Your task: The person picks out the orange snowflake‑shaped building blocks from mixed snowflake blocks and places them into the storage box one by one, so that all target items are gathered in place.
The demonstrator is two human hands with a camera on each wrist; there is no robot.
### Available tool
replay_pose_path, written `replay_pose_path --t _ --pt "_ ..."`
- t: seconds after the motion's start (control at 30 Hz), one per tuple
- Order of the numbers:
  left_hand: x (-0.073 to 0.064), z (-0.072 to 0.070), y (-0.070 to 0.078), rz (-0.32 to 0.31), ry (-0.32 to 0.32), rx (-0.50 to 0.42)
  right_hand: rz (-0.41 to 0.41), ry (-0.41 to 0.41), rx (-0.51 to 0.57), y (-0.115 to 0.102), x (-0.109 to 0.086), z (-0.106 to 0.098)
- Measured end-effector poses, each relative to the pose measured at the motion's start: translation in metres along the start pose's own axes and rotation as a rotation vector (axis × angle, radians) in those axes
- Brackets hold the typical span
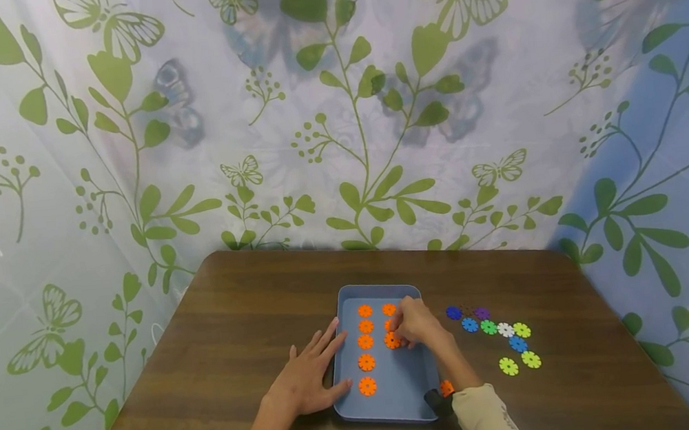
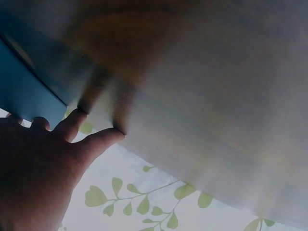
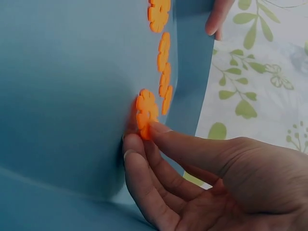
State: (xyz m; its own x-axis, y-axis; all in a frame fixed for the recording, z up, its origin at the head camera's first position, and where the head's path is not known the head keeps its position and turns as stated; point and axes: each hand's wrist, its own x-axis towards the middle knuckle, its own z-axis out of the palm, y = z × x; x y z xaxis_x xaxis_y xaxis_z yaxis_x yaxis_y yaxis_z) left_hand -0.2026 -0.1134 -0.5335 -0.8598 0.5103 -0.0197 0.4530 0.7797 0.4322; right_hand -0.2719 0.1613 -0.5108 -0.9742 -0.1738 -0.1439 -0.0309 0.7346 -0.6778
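A blue-grey tray (image 1: 394, 404) lies on the table and holds orange notched plastic discs in two columns. Along its left side runs a column of several discs (image 1: 366, 362); a shorter column with a disc (image 1: 389, 309) at its top is partly hidden by my right hand (image 1: 415, 320). That hand's thumb and fingers pinch an orange disc (image 3: 146, 113), close over the tray floor in the right wrist view. With fingers spread, my left hand (image 1: 307, 378) rests against the tray's left rim. The left wrist view shows the same hand (image 2: 41, 163) with its thumb extended.
Right of the tray, loose discs lie on the brown table (image 1: 254, 307): a dark blue disc (image 1: 454, 313), a green disc (image 1: 489, 327), a white disc (image 1: 506, 329), yellow-green discs (image 1: 508, 366) and others. An orange disc (image 1: 446, 388) sits by the right wrist. A leaf-printed curtain (image 1: 334, 105) hangs behind.
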Motion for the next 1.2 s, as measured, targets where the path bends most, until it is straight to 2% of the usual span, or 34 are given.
replay_pose_path --t 0.13,0.73,0.97,1.2 --pt "0.001 0.003 -0.003 0.003 0.007 0.0 0.034 -0.001 -0.01 -0.002 0.001 0.0" --pt "0.0 0.001 0.0 -0.005 -0.002 -0.004 0.07 0.013 -0.075 -0.006 0.001 0.001" --pt "-0.002 0.002 0.001 -0.01 -0.006 -0.002 0.056 0.024 -0.084 -0.008 -0.003 -0.001" --pt "-0.002 0.001 0.002 -0.008 -0.003 -0.004 0.026 0.063 -0.037 -0.011 -0.006 -0.007"
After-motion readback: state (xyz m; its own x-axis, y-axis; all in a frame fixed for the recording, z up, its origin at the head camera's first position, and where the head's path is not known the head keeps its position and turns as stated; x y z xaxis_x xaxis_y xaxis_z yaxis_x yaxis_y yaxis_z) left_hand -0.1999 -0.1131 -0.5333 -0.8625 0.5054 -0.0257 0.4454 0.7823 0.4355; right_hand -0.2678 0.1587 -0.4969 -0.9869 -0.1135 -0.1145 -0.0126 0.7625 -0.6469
